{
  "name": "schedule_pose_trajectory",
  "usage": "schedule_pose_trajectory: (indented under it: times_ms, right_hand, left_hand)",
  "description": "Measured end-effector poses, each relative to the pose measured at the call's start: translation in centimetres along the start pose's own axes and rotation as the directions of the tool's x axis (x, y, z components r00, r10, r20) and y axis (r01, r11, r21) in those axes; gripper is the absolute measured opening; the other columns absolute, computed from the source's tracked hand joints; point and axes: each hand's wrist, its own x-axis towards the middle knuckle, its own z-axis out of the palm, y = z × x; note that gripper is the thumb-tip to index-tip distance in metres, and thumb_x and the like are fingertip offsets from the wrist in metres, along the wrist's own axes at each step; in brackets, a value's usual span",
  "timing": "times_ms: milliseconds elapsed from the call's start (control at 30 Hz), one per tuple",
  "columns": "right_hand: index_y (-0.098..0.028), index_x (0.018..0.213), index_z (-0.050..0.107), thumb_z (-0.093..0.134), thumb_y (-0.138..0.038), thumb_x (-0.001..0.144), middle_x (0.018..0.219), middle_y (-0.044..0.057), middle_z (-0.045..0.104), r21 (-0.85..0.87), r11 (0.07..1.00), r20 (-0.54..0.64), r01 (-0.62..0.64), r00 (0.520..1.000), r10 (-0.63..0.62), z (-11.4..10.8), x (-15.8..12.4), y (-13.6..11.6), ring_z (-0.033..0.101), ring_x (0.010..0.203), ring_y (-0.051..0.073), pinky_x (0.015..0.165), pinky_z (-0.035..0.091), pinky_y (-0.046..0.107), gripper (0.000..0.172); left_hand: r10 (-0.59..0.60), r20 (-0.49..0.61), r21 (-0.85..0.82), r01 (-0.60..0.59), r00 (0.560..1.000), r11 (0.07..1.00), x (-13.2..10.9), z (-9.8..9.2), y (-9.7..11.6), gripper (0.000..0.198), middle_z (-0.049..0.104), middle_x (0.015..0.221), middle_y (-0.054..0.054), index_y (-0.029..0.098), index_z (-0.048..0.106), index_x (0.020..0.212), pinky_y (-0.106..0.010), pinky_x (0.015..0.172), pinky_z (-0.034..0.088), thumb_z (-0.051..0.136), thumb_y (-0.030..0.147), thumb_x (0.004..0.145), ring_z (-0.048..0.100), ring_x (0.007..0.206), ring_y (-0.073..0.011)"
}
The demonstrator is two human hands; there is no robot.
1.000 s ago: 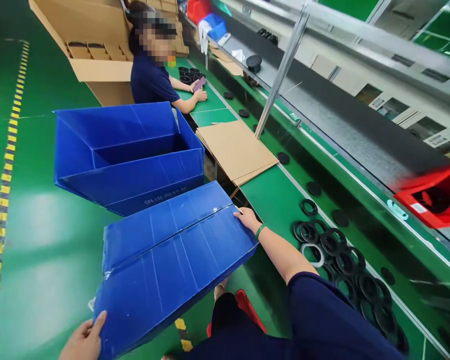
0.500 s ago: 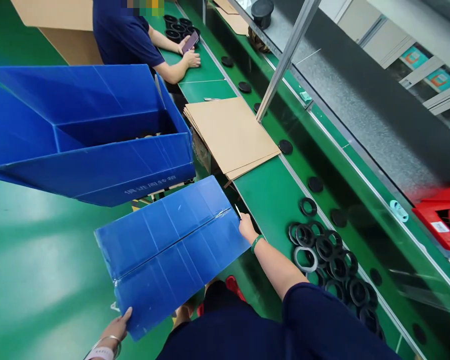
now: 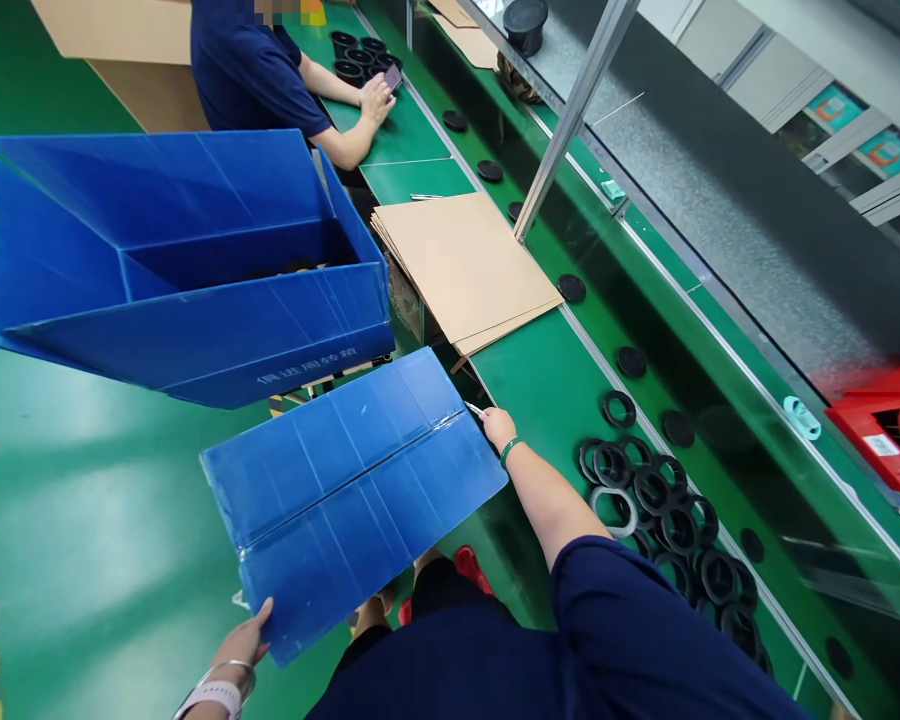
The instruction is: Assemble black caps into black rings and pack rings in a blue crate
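Observation:
A blue corrugated plastic box (image 3: 367,490), its two top flaps meeting at a middle seam, sits low in front of me. My left hand (image 3: 249,632) grips its near left corner, thumb on top and fingers hidden below. At the right end, my right hand (image 3: 499,428) is closed around a slim white piece (image 3: 475,408) whose kind I cannot make out. That hand is close beside the box's edge; contact is unclear. A second blue box (image 3: 202,335) stands open beyond, its flaps raised and its contents mostly hidden in shadow.
Flat cardboard sheets (image 3: 469,265) lie stacked on the green bench (image 3: 532,385). Black rings (image 3: 679,530) are heaped at right, beside a strip with black discs (image 3: 631,362). A co-worker (image 3: 259,75) leans on the bench, holding a phone. A metal post (image 3: 574,115) rises by the shelf.
My right hand has shifted slightly, and the white piece now points more to the left. The view has moved a little. The co-worker's hands have come together over the phone.

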Motion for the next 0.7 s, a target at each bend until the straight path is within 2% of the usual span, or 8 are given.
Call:
schedule_pose_trajectory:
  times_ms: [100, 200, 367, 567, 700]
  right_hand:
    - [-0.014, 0.092, 0.066, 0.059, -0.043, 0.103, 0.094, 0.006, 0.066, -0.039, 0.999, 0.015, -0.005, 1.0, 0.006, -0.6, -0.3, -0.2, 0.063, 0.089, 0.019, 0.086, 0.053, 0.036, 0.031]
    - [-0.015, 0.09, 0.067, 0.061, -0.043, 0.103, 0.093, 0.005, 0.068, -0.071, 0.997, 0.033, -0.018, 0.999, 0.02, -1.3, -1.0, 0.0, 0.065, 0.091, 0.02, 0.088, 0.052, 0.037, 0.031]
    - [-0.015, 0.09, 0.066, 0.061, -0.04, 0.103, 0.093, 0.005, 0.067, -0.075, 0.995, 0.041, -0.069, 0.997, 0.072, -1.5, -3.5, 1.7, 0.064, 0.091, 0.02, 0.09, 0.052, 0.038, 0.029]
    - [-0.013, 0.099, 0.065, 0.056, -0.037, 0.106, 0.099, 0.006, 0.065, 0.042, 0.993, -0.017, -0.111, 0.994, 0.112, 0.5, -6.5, 3.3, 0.063, 0.094, 0.02, 0.09, 0.052, 0.039, 0.026]
    - [-0.013, 0.091, 0.065, 0.059, -0.035, 0.105, 0.091, 0.004, 0.066, 0.131, 0.987, 0.064, -0.096, 0.994, 0.089, 2.7, -6.6, 2.9, 0.064, 0.087, 0.018, 0.085, 0.055, 0.036, 0.026]
  left_hand:
    - [-0.071, 0.053, -0.036, 0.073, 0.996, 0.997, -0.4, -0.2, 0.2, 0.041, 0.069, 0.115, -0.015, 0.019, 0.058, 0.078, -0.029, 0.063, 0.06, 0.057, 0.06, 0.071, 0.07, 0.1, -0.0288]
    - [-0.093, 0.076, -0.047, 0.096, 0.993, 0.994, -0.9, -0.3, 0.7, 0.044, 0.067, 0.122, -0.015, 0.019, 0.058, 0.081, -0.028, 0.062, 0.059, 0.056, 0.062, 0.071, 0.068, 0.106, -0.0294]
    - [-0.11, 0.092, -0.019, 0.112, 0.99, 0.994, -1.7, -0.5, 1.5, 0.044, 0.069, 0.115, -0.017, 0.02, 0.057, 0.081, -0.032, 0.068, 0.061, 0.055, 0.064, 0.072, 0.069, 0.108, -0.0311]
    - [-0.054, 0.047, 0.009, 0.054, 0.997, 0.998, -3.3, -0.5, 2.1, 0.034, 0.074, 0.096, -0.012, 0.026, 0.055, 0.068, -0.042, 0.081, 0.061, 0.055, 0.059, 0.071, 0.068, 0.113, -0.0349]
    - [-0.026, 0.045, -0.013, 0.027, 0.999, 1.0, -4.4, -0.6, 2.5, 0.03, 0.074, 0.092, -0.014, 0.026, 0.053, 0.061, -0.044, 0.082, 0.062, 0.057, 0.055, 0.07, 0.069, 0.108, -0.0364]
